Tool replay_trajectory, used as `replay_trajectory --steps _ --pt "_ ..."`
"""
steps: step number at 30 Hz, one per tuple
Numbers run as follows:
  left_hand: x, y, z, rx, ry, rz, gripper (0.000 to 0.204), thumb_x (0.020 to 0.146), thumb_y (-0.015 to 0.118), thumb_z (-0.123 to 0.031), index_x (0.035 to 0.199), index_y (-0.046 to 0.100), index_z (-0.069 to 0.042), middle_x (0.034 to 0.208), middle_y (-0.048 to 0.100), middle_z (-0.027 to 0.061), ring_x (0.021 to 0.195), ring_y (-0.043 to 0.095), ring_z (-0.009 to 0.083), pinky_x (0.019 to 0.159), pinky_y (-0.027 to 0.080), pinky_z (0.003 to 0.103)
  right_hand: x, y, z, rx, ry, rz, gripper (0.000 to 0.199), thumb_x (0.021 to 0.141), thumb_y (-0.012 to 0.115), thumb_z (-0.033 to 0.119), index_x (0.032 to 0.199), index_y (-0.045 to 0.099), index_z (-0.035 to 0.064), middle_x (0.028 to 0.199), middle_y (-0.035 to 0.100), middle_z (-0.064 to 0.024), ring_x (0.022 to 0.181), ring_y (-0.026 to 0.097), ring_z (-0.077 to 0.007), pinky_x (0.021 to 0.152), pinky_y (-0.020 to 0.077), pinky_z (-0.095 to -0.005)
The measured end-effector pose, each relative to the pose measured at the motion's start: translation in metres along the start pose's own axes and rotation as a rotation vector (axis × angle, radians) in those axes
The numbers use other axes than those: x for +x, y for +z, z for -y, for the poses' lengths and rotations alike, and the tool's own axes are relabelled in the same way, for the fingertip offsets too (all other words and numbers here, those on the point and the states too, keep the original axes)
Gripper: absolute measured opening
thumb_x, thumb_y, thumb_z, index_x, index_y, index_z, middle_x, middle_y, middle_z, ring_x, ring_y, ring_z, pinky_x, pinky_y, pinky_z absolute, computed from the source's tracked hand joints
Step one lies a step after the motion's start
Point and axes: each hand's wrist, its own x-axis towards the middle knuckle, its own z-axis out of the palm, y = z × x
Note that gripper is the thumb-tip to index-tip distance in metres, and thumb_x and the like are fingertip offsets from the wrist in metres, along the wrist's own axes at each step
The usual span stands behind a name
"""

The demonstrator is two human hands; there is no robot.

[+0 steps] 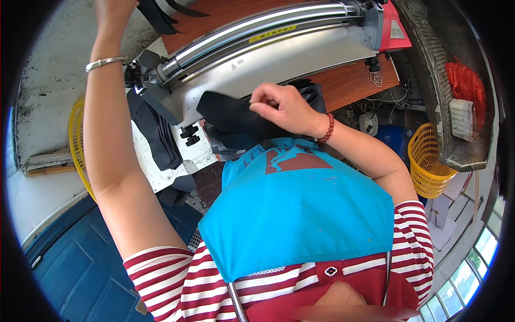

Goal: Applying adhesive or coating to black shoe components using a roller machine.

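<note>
A blue panelled door point(94, 263) is standing off the near left corner, and the brown wood-grain surface point(348, 94) is stretching out under a long roller machine point(268, 35). That machine is spanning the surface almost end to end, a red cover point(396, 32) capping its right side. The person's turquoise apron point(300, 214) is facing the near edge, while a yellow basket point(429, 185) is standing past the right edge.

Now the black sheet point(228, 110): it's lying at the near edge, between machine and apron. A fanned stack of black pieces point(155, 134) is resting toward the near left corner, and black strips point(155, 16) are lying at the far left.

Hands next! The right hand point(287, 110) is hovering close over the sheet, its fingers point(263, 91) curling in, thumb and forefinger narrowing to a pinch; whether they're gripping the sheet, I cannot tell. The left hand point(115, 8) is reaching beside those strips, its fingers running out of view, so their spread I cannot tell.
</note>
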Motion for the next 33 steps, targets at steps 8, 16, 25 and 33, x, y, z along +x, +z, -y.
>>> replay_trajectory --steps 8,16,25,33 --pt "-0.084 0.093 0.050 0.227 -0.269 1.029 0.028 0.093 0.058 -0.019 0.102 0.077 0.000 0.099 0.074 0.0194 0.087 0.070 0.0323 0.089 0.053 0.040 0.037 -0.035 -0.012 -0.045 0.283 -0.293 0.015 0.095 0.067 0.011 0.104 0.065 -0.0010 0.081 0.072 -0.0072 0.071 0.065 -0.0099 0.066 0.0515 -0.0264" --pt "-0.083 0.100 0.054 0.066 -0.678 1.039 0.031 0.096 0.065 -0.032 0.111 0.076 -0.007 0.095 0.075 0.0069 0.079 0.068 0.0132 0.074 0.053 0.029 0.048 -0.054 -0.010 -0.761 0.075 -0.309 0.015 0.090 0.071 0.014 0.102 0.066 0.0054 0.093 0.074 -0.0137 0.084 0.071 -0.0330 0.073 0.0564 -0.0410" --pt "-0.030 0.078 0.064 -0.214 -0.814 0.292 0.013 0.089 0.062 -0.022 0.092 0.067 -0.011 0.079 0.058 0.0047 0.070 0.056 0.0184 0.062 0.045 0.037 -0.007 0.011 -0.031 -0.697 -0.535 0.165 0.018 0.083 0.078 0.022 0.091 0.065 0.0118 0.082 0.057 -0.0042 0.070 0.064 -0.0230 0.060 0.0524 -0.0353" --pt "0.011 0.014 0.017 -0.426 -0.706 0.091 0.011 0.084 0.056 -0.025 0.082 0.056 -0.015 0.075 0.053 0.0015 0.068 0.049 0.0163 0.059 0.036 0.036 -0.012 0.045 -0.061 -1.095 -0.665 0.306 0.007 0.083 0.066 0.019 0.080 0.063 0.0135 0.082 0.056 -0.0012 0.083 0.061 -0.0184 0.070 0.0471 -0.0321"
